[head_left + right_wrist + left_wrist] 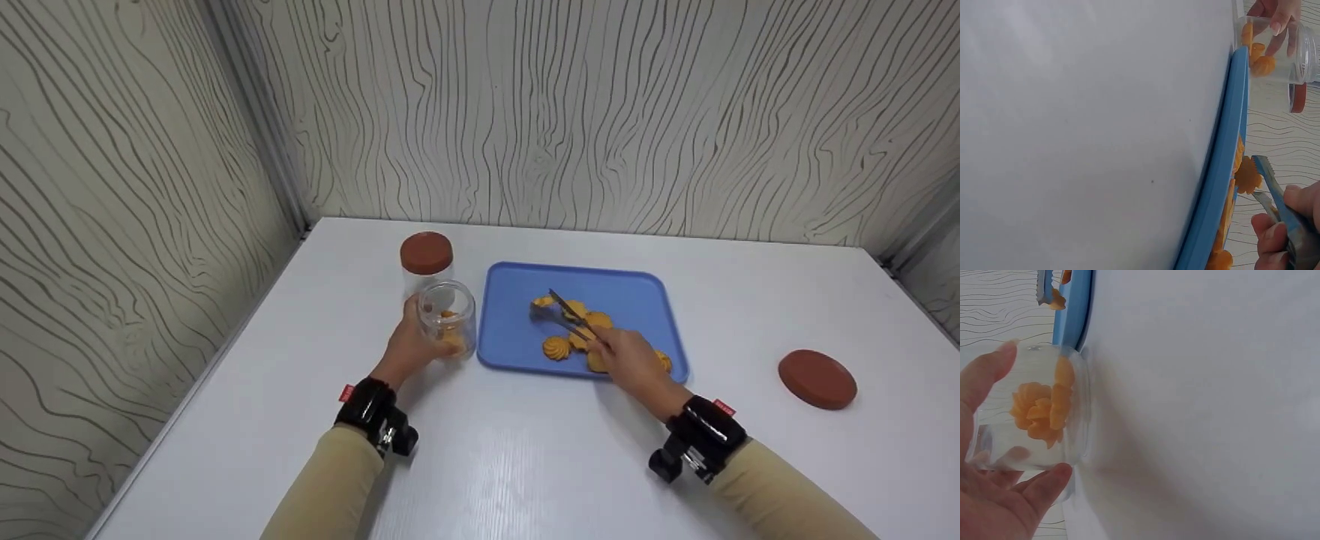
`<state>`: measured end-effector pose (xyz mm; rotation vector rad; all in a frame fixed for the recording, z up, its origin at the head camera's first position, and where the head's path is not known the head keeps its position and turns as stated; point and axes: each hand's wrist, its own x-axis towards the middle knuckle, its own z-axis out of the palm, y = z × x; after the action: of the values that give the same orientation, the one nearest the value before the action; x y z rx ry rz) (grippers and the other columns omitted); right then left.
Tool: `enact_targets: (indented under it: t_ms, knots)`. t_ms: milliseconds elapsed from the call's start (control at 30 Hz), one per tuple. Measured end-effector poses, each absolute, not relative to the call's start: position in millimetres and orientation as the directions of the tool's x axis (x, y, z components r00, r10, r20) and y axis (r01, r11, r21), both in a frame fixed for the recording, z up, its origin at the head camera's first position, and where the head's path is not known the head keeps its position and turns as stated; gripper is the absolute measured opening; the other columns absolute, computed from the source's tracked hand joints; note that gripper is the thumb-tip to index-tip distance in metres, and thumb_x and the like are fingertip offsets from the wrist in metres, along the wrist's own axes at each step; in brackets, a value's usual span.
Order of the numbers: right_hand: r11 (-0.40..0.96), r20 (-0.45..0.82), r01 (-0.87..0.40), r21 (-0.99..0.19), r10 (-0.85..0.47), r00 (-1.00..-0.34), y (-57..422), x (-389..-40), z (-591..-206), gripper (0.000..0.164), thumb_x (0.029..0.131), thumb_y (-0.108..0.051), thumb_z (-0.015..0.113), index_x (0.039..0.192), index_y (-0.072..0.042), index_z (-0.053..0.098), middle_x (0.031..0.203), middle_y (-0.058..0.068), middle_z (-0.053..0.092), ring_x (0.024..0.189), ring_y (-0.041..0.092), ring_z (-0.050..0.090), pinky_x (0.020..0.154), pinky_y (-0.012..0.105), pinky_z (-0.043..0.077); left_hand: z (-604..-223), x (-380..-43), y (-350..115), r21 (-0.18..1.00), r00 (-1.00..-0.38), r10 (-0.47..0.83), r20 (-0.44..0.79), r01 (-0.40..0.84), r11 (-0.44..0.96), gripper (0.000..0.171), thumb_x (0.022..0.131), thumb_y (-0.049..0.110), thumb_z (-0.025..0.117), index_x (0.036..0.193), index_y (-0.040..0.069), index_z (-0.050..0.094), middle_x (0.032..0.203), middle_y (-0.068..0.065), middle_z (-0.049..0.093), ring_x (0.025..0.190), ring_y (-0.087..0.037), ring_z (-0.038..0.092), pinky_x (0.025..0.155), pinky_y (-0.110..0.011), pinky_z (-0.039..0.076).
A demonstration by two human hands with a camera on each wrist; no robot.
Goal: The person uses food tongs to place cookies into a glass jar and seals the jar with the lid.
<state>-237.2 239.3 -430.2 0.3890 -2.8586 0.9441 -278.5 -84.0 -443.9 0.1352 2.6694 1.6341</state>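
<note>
My left hand (pixel 411 343) grips an open clear jar (pixel 459 322) at the left side of the blue tray (pixel 510 330). Several golden swirl cookies (pixel 1039 410) lie at the bottom of the jar in the left wrist view. Over the tray, my right hand (pixel 631 363) holds metal tongs (pixel 579 321), their arms apart. A cookie (pixel 1248 175) shows right at the tong tips in the right wrist view. More cookies, including a round swirl one (pixel 556 348), are grouped on the tray, partly hidden by the tongs and right hand.
Behind the held jar stands a second clear jar with a brown-red lid (pixel 426 253). A loose lid of the same colour (pixel 817 379) lies on the white table (pixel 495 457) at the right. Patterned panels (pixel 540 112) rise at the back and left.
</note>
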Motion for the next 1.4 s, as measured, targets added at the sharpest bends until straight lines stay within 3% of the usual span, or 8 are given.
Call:
enact_targets:
  t_ms: [200,600,867,1000,1233,1400]
  knots:
    - [0.773,0.206,-0.291,-0.564,-0.209,-0.956,238.5,-233.6,-426.2,0.036,0.095,-0.003,0.058,0.123,0.019,0.054,0.099,0.026,0.067,0.068,0.019,0.053,0.058,0.030,0.044,-443.2,-278.7,-83.3,0.890,-0.997,0.078,0.024,0.057,0.452,0.104,0.068,0.003,0.083,0.148,0.000,0.018,0.142,-0.026,0.042,0.131,-0.038,0.040,0.108,-0.050,0.032]
    - [0.758,0.226,-0.314,-0.571,-0.223,-0.948,237.9,-227.6,-423.1,0.036,0.096,-0.004,0.058,0.125,0.017,0.055,0.095,0.022,0.068,0.062,0.014,0.046,0.054,0.024,0.039,-442.3,-279.1,-84.3,0.901,-0.996,0.087,0.034,0.068,0.428,0.101,0.068,0.002,0.084,0.147,-0.001,0.021,0.143,-0.024,0.042,0.132,-0.036,0.039,0.109,-0.049,0.031]
    - [0.721,0.316,-0.396,-0.568,-0.253,-0.915,235.7,-217.8,-414.6,0.034,0.095,-0.001,0.058,0.124,0.017,0.055,0.107,0.028,0.066,0.080,0.027,0.064,0.060,0.029,0.044,-443.8,-279.8,-86.4,0.903,-0.991,0.100,0.085,0.119,0.412,0.099,0.066,0.002,0.083,0.144,-0.003,0.024,0.139,-0.026,0.045,0.129,-0.038,0.042,0.108,-0.050,0.032]
    - [0.710,0.349,-0.426,-0.561,-0.264,-0.899,232.4,-213.9,-409.7,0.033,0.094,0.000,0.058,0.124,0.016,0.057,0.107,0.027,0.066,0.089,0.032,0.066,0.062,0.030,0.048,-443.6,-278.4,-87.0,0.904,-0.992,0.102,0.075,0.111,0.413,0.098,0.066,0.002,0.083,0.144,-0.004,0.024,0.139,-0.026,0.045,0.128,-0.038,0.042,0.108,-0.050,0.032]
    - [0.687,0.422,-0.481,-0.545,-0.271,-0.865,225.6,-209.4,-401.4,0.033,0.093,0.002,0.060,0.123,0.014,0.058,0.097,0.021,0.068,0.073,0.021,0.061,0.059,0.028,0.047,-442.5,-276.4,-86.2,0.913,-0.994,0.099,0.057,0.092,0.398,0.098,0.067,0.000,0.082,0.145,-0.002,0.023,0.141,-0.026,0.043,0.131,-0.038,0.040,0.109,-0.050,0.030]
    - [0.651,0.498,-0.544,-0.530,-0.280,-0.821,221.0,-206.2,-396.7,0.031,0.092,0.003,0.061,0.120,0.016,0.059,0.101,0.025,0.068,0.088,0.033,0.067,0.071,0.040,0.055,-443.3,-276.2,-85.9,0.913,-0.991,0.103,0.080,0.114,0.391,0.099,0.065,0.000,0.083,0.145,-0.003,0.024,0.140,-0.027,0.044,0.129,-0.039,0.041,0.108,-0.051,0.031]
